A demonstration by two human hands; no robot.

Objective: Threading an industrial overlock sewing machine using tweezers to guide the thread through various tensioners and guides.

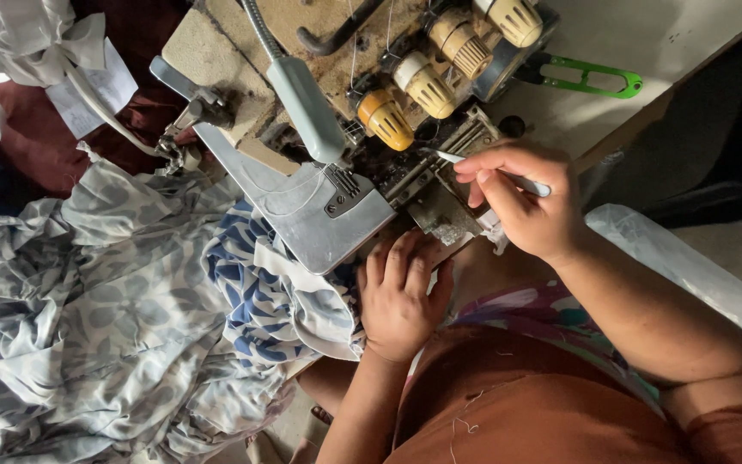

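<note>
The right hand (530,206) pinches one slim pair of tweezers (491,172) between thumb and fingers, the grip pressed together around the shaft; the metal tip pokes out to the left of the fingers, into the open threading area of the sewing machine (337,206). The left hand (401,296) rests just below the machine's grey plate, fingers curled loosely against its front edge, holding nothing. Four yellowish tension knobs (427,86) sit in a row above. One green thread snip (594,82) lies on the surface (689,34), well apart. Blue-and-white patterned fabric (130,318) piles up left.
</note>
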